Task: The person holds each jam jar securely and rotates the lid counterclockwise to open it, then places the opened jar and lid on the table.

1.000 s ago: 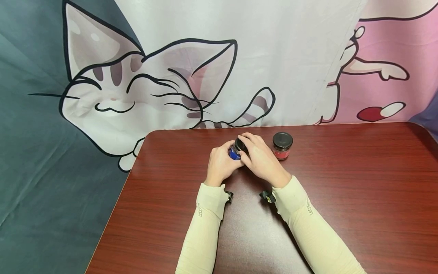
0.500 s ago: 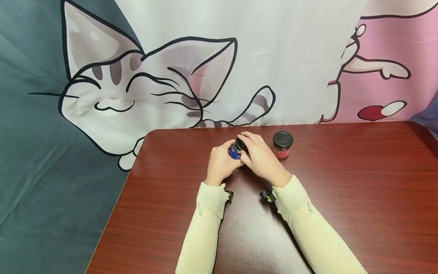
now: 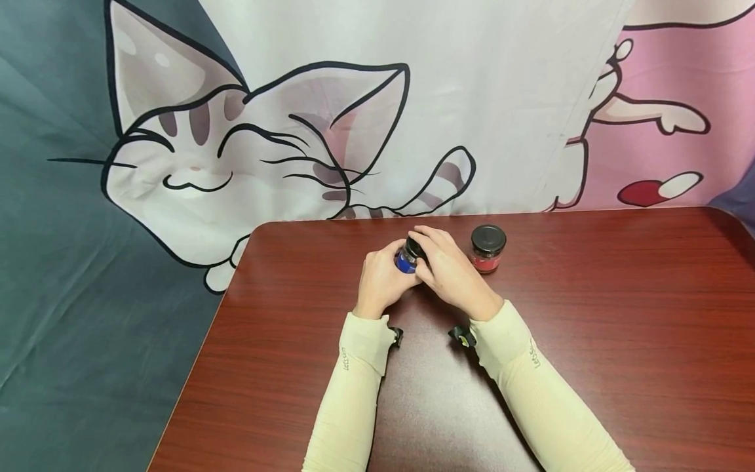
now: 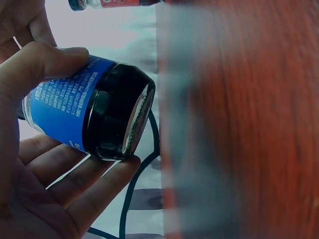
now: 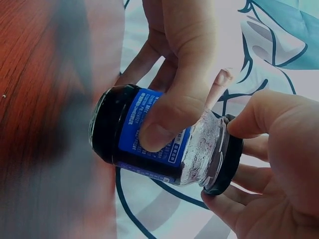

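Observation:
A small glass jar [image 5: 130, 122] with a blue label, dark contents and a black lid [image 5: 231, 162] is held tilted over the table. My left hand [image 3: 380, 283] grips its body, thumb across the label and fingers spread along the opposite side. The jar's base [image 4: 138, 119] shows in the left wrist view, raised off the tabletop. My right hand [image 3: 451, 272] holds the lid by its edge, thumb on one side and fingertips on the other. The lid sits on the jar's mouth. In the head view the right hand covers part of the lid.
A second jar [image 3: 487, 249] with a red label and black lid stands upright just right of my right hand. The reddish-brown wooden table [image 3: 619, 314] ends close behind both jars. A curtain [image 3: 507, 118] printed with cartoon cats hangs behind it.

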A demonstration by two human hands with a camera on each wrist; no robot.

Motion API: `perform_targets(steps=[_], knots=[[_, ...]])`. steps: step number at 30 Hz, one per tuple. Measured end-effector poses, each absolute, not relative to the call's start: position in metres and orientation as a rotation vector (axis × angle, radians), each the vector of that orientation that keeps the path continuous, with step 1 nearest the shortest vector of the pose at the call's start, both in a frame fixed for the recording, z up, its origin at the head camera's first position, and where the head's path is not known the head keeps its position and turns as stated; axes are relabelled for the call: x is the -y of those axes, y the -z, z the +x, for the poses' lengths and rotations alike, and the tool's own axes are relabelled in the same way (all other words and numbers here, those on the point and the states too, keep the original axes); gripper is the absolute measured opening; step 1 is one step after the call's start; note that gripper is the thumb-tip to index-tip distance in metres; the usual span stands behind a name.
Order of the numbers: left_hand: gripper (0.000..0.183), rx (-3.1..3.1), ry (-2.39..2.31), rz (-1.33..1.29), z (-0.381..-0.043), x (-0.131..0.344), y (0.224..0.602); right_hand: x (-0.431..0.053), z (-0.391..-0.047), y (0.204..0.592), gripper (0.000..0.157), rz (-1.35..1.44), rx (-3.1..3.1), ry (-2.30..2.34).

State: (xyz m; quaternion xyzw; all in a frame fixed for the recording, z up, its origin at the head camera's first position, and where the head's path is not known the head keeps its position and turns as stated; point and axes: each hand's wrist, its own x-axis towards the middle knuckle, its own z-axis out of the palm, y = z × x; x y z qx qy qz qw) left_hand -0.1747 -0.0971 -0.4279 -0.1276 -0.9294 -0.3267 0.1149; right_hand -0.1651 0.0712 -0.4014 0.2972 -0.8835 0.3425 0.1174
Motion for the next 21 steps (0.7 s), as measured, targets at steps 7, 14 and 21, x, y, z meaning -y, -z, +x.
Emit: perform_targets(steps=[7, 14, 21], knots=[[0.053, 2.716, 0.953, -0.392, -0.1757, 0.097, 0.4291, -0.0715, -0.165, 0.401, 0.049, 0.87, 2.572, -1.012], [0.051, 2.706, 0.937, -0.402, -0.177, 0.0976, 0.43, -0.0721, -0.1665, 0.401, 0.05, 0.861, 2.569, -1.024], [0.054, 2.707, 0.959, -0.392, -0.176, 0.0986, 0.4294, -0.0719, -0.1663, 0.4004, 0.05, 0.861, 2.572, -1.045]])
